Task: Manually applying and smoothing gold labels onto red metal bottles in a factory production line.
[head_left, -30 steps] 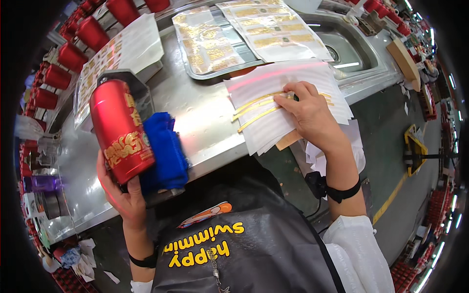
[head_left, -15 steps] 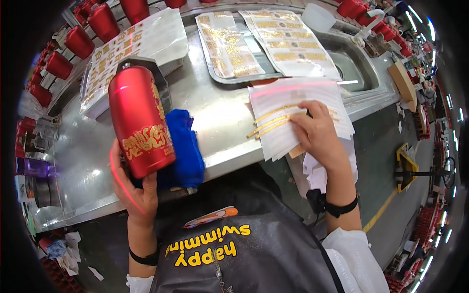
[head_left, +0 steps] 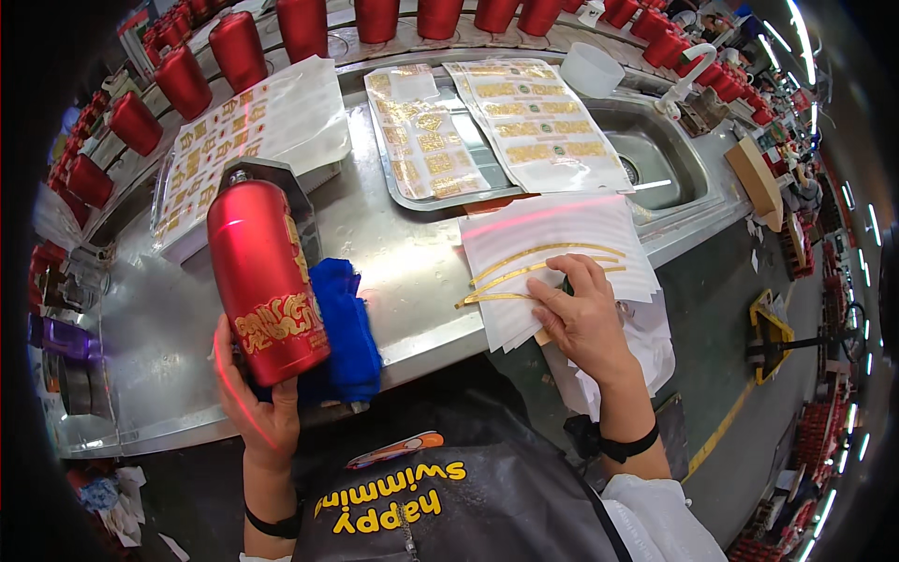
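Note:
A red metal bottle [head_left: 262, 272] with gold lettering decals lies tilted in my left hand [head_left: 257, 412], whose fingers and thumb cradle its lower end. The bottle's neck end rests by a dark angular holder [head_left: 298, 201] on the steel counter. My right hand [head_left: 585, 314] is over a stack of white backing sheets [head_left: 524, 220] bearing thin curved gold decal strips [head_left: 548, 248]. Thumb and fingertips pinch at the lowest gold strip [head_left: 496, 297], covering its right part. A small dark bit shows between those fingers; I cannot make it out.
A blue cloth [head_left: 346, 332] lies beside the bottle. Gold decal sheets [head_left: 543, 122] rest over a metal tray [head_left: 407, 199], near a sink [head_left: 688, 183]. Another decal stack [head_left: 309, 103] is at the left. Red bottles [head_left: 304, 33] line the conveyor behind.
The view has tilted, so the counter sits lower and more red bottles show. My right fingers have shifted the lowest gold strip, and its left end now meets the strip above. The left hand keeps its hold.

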`<state>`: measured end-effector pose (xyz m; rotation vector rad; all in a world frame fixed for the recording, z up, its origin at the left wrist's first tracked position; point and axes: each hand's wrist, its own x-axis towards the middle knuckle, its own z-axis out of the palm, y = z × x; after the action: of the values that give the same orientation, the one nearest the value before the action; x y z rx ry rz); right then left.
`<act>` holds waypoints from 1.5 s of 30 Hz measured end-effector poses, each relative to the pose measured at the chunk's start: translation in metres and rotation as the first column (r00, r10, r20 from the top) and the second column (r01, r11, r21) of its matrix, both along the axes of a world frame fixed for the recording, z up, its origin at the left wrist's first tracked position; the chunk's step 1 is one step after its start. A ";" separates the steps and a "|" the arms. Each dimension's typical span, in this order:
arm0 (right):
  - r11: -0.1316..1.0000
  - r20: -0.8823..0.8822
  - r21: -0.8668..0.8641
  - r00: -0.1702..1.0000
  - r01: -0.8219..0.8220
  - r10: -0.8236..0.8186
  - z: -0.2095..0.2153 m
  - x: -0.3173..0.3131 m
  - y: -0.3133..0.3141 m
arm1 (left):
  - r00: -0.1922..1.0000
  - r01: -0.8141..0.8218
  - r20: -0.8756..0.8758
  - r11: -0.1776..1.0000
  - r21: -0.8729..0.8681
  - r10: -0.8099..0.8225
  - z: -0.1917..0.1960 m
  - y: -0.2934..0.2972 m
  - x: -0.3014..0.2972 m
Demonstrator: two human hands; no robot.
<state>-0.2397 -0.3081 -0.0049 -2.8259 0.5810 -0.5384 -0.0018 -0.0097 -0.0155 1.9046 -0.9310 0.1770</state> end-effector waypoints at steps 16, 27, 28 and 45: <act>0.825 0.235 0.356 0.897 -0.439 0.376 0.048 0.067 0.043 | 0.942 -0.114 0.334 0.977 0.183 0.047 0.008 0.019 0.010; 0.681 0.249 0.310 0.748 -0.664 0.616 0.091 0.126 0.092 | 0.884 -0.134 0.467 0.947 0.292 -0.019 0.026 0.022 0.015; 0.673 0.244 0.314 0.742 -0.670 0.625 0.094 0.128 0.095 | 0.919 -0.100 0.392 0.951 0.294 -0.024 0.030 0.022 0.015; 0.659 0.271 0.488 0.817 -0.573 0.509 0.033 0.142 0.101 | 0.969 -0.082 0.240 0.994 0.078 0.061 0.038 0.014 0.004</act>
<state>-0.0974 -0.2067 0.0283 -2.2155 -0.1476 -0.3283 0.0026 0.0039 0.0222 2.0300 -1.0431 0.4214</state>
